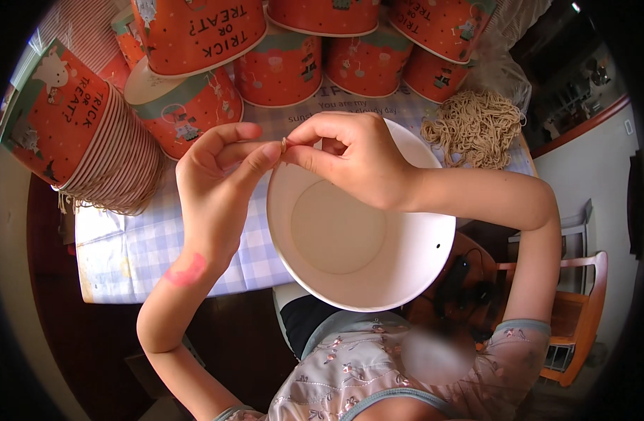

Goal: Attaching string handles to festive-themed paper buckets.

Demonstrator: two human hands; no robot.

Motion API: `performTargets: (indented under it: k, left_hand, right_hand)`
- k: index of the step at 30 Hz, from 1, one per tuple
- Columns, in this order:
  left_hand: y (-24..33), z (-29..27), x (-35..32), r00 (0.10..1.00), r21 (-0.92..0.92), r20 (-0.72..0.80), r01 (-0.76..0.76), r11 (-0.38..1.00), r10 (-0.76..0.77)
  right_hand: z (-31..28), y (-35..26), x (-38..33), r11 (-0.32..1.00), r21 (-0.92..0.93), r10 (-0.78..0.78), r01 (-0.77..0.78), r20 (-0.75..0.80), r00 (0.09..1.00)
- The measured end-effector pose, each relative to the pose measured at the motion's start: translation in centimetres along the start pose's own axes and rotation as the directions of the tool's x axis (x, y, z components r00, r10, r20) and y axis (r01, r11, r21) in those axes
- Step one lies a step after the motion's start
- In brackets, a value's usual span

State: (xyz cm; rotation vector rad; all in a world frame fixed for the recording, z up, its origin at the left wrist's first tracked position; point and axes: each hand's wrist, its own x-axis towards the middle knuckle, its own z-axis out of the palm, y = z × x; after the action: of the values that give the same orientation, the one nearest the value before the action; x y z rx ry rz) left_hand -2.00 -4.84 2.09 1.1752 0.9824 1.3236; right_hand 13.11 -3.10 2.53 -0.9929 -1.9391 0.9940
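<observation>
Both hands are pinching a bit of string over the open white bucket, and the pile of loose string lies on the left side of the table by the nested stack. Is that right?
Not quite. The pile of loose string lies on the right side of the table, not the left. The head view shows it. The rest holds: the left hand and right hand pinch a bit of string over the open white bucket, with the nested stack at left.

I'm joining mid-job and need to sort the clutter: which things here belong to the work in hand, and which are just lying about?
In hand:
- left hand and right hand, pinching a bit of cord
- white paper bucket, open, below them
- pile of tan cord

Lying about:
- orange printed buckets, finished or stacked
- checked tablecloth
- wooden chair
</observation>
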Motion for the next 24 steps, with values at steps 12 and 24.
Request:
performTargets:
  k: [12, 24]
  left_hand:
    - [0.0, 0.4, -0.7, 0.999, -0.088, -0.012, -0.037, 0.995, 0.036]
    - [-1.4, -0.5, -0.2, 0.995, -0.051, -0.045, -0.086, 0.995, 0.084]
  right_hand:
    - [0.8, -0.2, -0.5, 0.998, -0.064, -0.038, 0.03, -0.136, 0.99]
    - [0.0, 0.7, 0.4, 0.951, -0.194, -0.267, 0.24, -0.127, 0.955]
